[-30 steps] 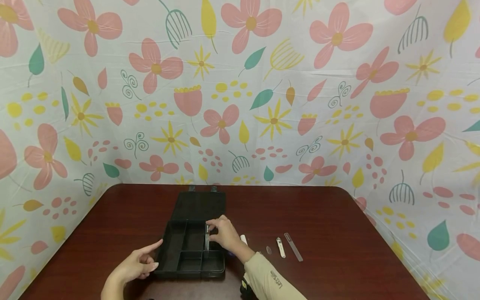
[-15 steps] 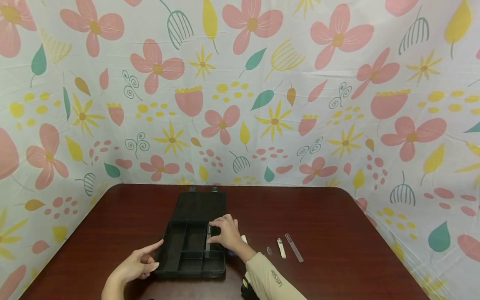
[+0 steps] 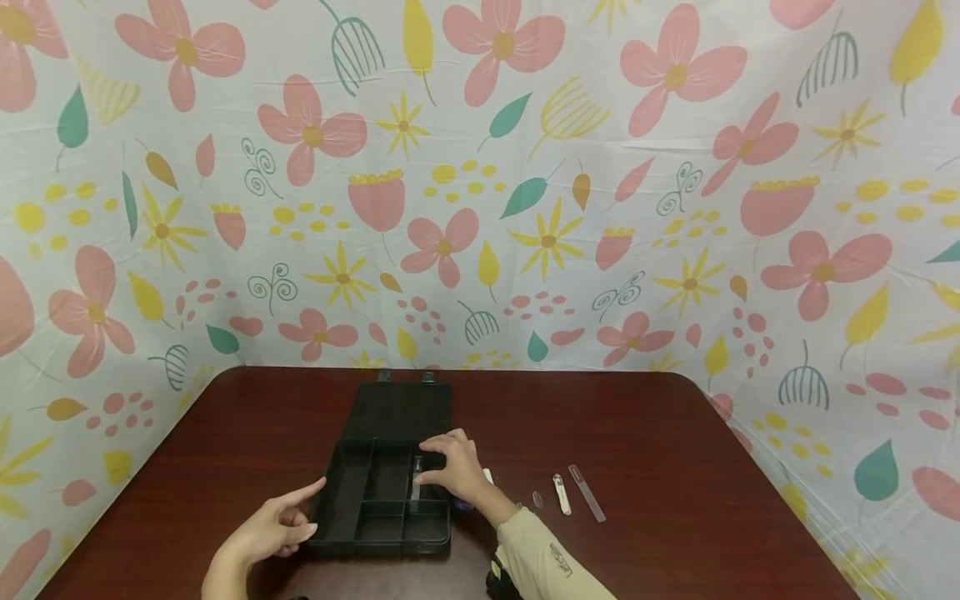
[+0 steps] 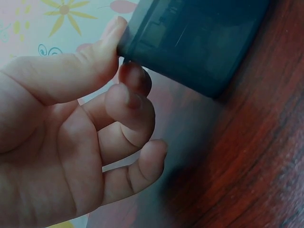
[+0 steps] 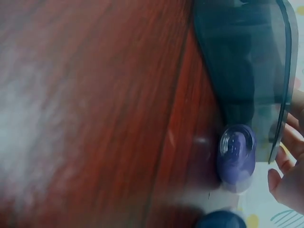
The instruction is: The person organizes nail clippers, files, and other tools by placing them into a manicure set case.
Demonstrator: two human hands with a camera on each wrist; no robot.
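Note:
A black compartment box [image 3: 360, 525] lies open on the dark red table [image 3: 660, 450], its lid [image 3: 397, 408] flat behind it. My right hand [image 3: 450, 465] reaches into the right-hand compartment and pinches the far end of a thin grey strip [image 3: 415, 490] that lies along a divider. My left hand [image 3: 281, 525] is at the box's front left corner. Its forefinger points along the left wall and its thumb touches the front. In the left wrist view the fingertips [image 4: 135, 78] press on the box corner [image 4: 190, 42], the other fingers curled.
To the right of the box lie a small white piece [image 3: 487, 476], a purple-and-clear item [image 5: 236, 154], a tiny clear piece [image 3: 537, 500], a nail clipper [image 3: 560, 493] and a clear file [image 3: 587, 493]. Flowered cloth [image 3: 525, 208] walls in the table.
The grey strip has gone from standing tilted over the divider to lying low in the box. My right hand has shifted slightly right. The left hand has stayed put.

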